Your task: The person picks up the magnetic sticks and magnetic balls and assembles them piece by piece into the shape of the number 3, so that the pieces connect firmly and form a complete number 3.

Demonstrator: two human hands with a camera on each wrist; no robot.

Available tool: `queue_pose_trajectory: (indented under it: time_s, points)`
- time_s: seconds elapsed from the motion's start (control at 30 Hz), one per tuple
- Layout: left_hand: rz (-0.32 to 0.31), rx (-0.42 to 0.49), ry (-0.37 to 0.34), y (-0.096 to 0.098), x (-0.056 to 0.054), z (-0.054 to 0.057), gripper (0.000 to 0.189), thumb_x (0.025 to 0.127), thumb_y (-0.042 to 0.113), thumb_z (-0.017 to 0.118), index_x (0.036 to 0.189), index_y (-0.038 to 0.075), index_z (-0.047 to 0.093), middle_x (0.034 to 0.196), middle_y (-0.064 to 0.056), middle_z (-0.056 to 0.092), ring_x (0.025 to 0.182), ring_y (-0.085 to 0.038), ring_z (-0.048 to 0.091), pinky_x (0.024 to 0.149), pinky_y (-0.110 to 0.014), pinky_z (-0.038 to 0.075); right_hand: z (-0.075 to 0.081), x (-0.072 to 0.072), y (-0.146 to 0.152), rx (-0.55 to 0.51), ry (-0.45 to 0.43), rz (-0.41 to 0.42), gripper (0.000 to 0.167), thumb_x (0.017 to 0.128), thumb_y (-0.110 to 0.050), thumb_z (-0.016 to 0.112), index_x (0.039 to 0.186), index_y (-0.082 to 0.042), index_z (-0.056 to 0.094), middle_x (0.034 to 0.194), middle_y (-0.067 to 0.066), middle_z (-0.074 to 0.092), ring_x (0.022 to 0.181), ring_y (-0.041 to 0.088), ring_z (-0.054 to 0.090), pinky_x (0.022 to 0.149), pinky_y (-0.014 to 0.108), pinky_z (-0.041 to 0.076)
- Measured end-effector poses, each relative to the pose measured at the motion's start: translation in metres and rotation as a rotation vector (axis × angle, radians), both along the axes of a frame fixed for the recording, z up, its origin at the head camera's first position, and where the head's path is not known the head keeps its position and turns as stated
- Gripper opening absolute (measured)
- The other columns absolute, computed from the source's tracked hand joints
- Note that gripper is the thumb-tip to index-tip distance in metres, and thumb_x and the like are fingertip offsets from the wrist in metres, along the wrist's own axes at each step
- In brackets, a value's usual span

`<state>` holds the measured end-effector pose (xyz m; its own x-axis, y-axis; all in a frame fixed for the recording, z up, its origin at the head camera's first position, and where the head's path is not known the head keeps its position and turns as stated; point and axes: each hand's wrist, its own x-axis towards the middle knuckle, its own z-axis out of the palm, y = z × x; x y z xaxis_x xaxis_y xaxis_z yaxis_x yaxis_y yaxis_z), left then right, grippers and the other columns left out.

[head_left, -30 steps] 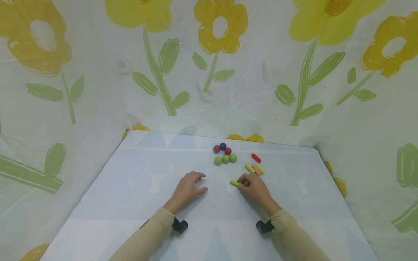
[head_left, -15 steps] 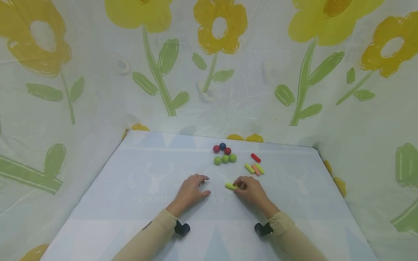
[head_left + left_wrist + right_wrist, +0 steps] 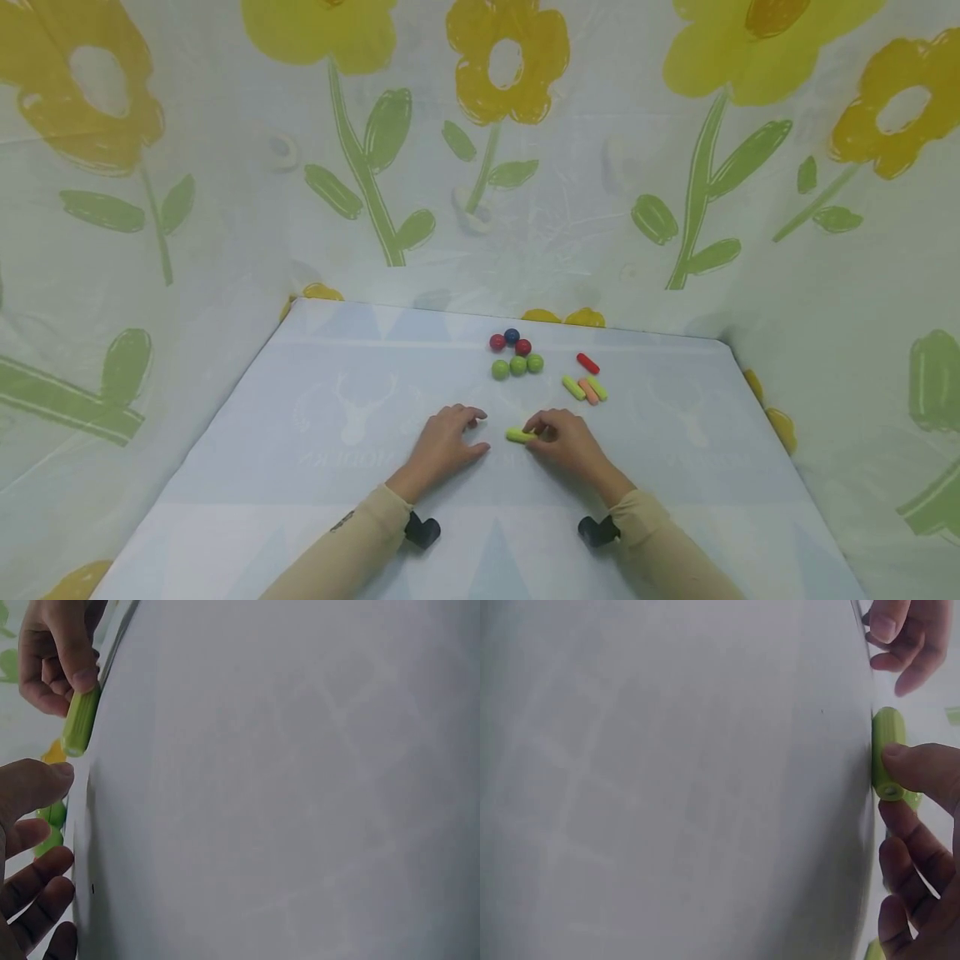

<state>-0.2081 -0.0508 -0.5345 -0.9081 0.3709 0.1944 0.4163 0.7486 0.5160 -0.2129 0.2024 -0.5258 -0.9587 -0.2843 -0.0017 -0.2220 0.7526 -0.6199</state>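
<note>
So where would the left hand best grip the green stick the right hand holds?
Probably pinch the green stick across its rounded sides at the free end, from the left: that end points toward the left hand; the right hand pinches the other.

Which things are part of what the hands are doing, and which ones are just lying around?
Looks like part of it:
- lime stick, pinched by the right hand
- left hand, near it, holding nothing

Seem to be just lying around, untouched:
- two other lime sticks
- orange stick
- red stick
- three green balls
- two red balls
- blue ball
</note>
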Motion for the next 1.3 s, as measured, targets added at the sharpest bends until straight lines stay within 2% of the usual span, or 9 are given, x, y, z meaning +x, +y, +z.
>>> queue_pose_trajectory:
  time_s: [0.4, 0.93, 1.13, 1.3]
  points:
    - [-0.015, 0.015, -0.001, 0.006, 0.003, 0.000, 0.040, 0.084, 0.031, 0.083, 0.119, 0.015, 0.071, 0.097, 0.001, 0.065, 0.090, -0.017, 0.057, 0.079, -0.037, 0.047, -0.005, -0.001, -0.006, 0.005, 0.019, 0.077, 0.018, 0.087, -0.017, 0.081, 0.102, -0.025, 0.074, 0.091, -0.012, 0.066, 0.088, 0.011, 0.055, 0.082, 0.036, 0.049]
    - [-0.045, 0.031, 0.022, 0.011, 0.004, -0.003, 0.036, 0.083, 0.027, 0.085, 0.114, 0.015, 0.072, 0.091, 0.003, 0.064, 0.084, -0.014, 0.056, 0.077, -0.034, 0.047, -0.002, 0.001, -0.022, 0.013, 0.022, 0.147, 0.018, 0.088, -0.017, 0.080, 0.104, -0.023, 0.074, 0.090, -0.013, 0.067, 0.088, 0.011, 0.055, 0.081, 0.036, 0.047]
    - [-0.055, 0.064, 0.013, 0.012, 0.003, -0.004, 0.026, 0.084, 0.023, 0.084, 0.106, 0.016, 0.072, 0.091, 0.004, 0.066, 0.084, -0.012, 0.057, 0.076, -0.032, 0.048, -0.001, 0.002, -0.024, 0.018, 0.044, 0.167, 0.019, 0.088, -0.016, 0.080, 0.104, -0.022, 0.074, 0.092, -0.012, 0.068, 0.088, 0.011, 0.055, 0.081, 0.035, 0.046]
    - [-0.054, 0.093, -0.006, 0.012, 0.002, -0.003, 0.016, 0.085, 0.021, 0.083, 0.097, 0.018, 0.073, 0.089, 0.006, 0.066, 0.082, -0.010, 0.056, 0.075, -0.031, 0.047, 0.000, 0.003, -0.024, 0.006, 0.028, 0.165, 0.018, 0.088, -0.017, 0.080, 0.104, -0.023, 0.075, 0.092, -0.013, 0.067, 0.088, 0.011, 0.055, 0.081, 0.035, 0.046]
